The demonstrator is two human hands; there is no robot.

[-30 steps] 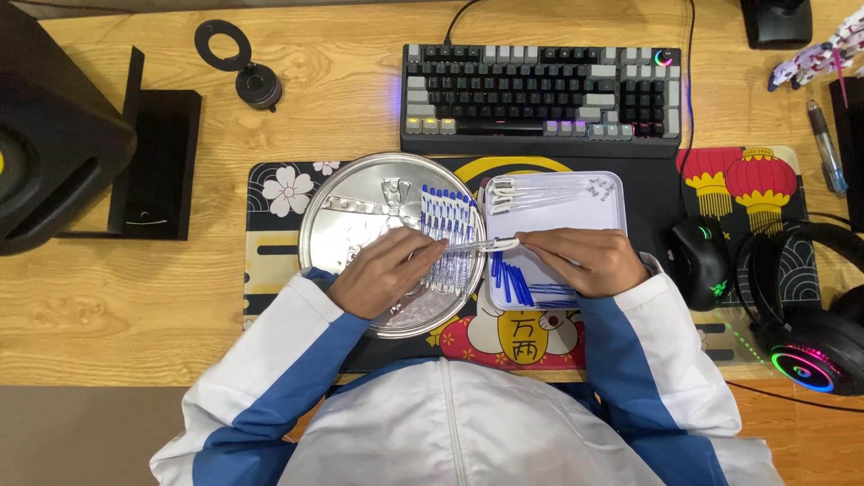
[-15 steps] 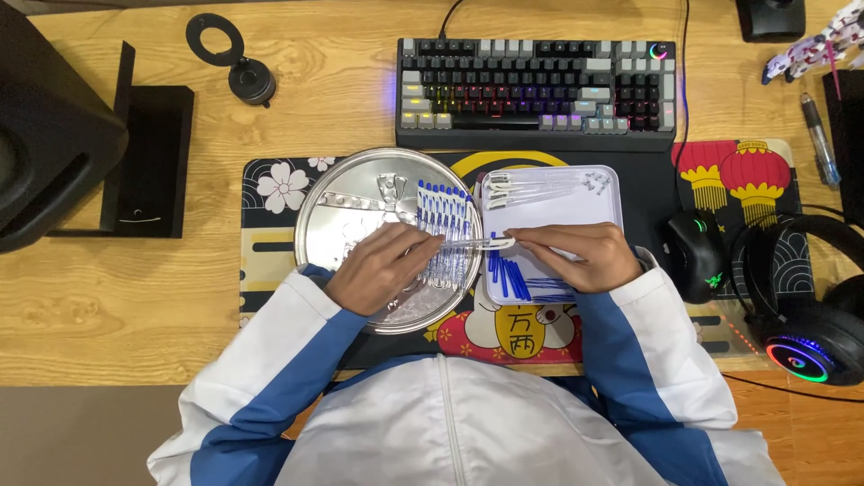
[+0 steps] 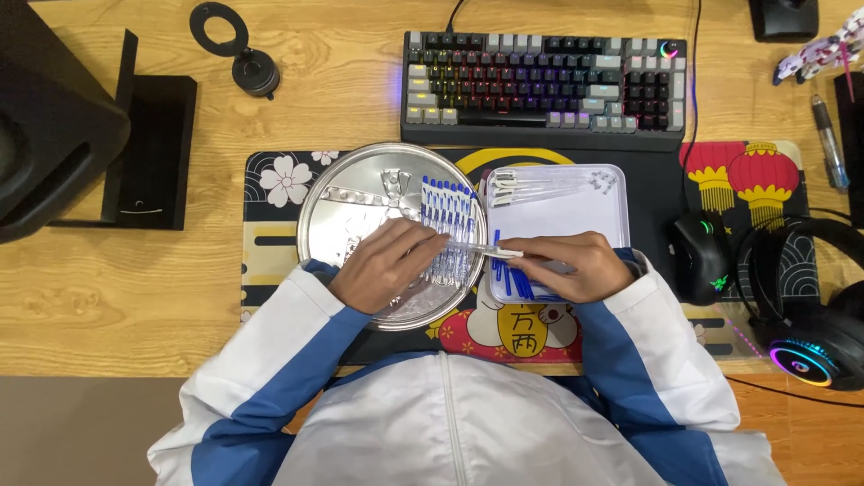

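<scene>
My left hand (image 3: 385, 264) and my right hand (image 3: 564, 266) meet over the desk mat and together hold one clear ballpoint pen (image 3: 481, 251) lying level between them. The left hand rests on a round silver tray (image 3: 351, 209) where a row of several blue-capped pens (image 3: 447, 213) lies side by side. The right hand lies over the near edge of a white rectangular tray (image 3: 576, 211), which carries clear pen barrels (image 3: 540, 184) at its far side and blue parts (image 3: 511, 281) near my fingers.
A backlit keyboard (image 3: 544, 85) stands beyond the trays. To the right are a black mouse (image 3: 699, 256), a headset (image 3: 810, 315) and a pen (image 3: 828, 139). A black speaker (image 3: 49, 135) and stand (image 3: 153, 153) sit at the left.
Both hands stay together at the seam of the two trays. The pen between them has shifted only slightly; the trays have not moved.
</scene>
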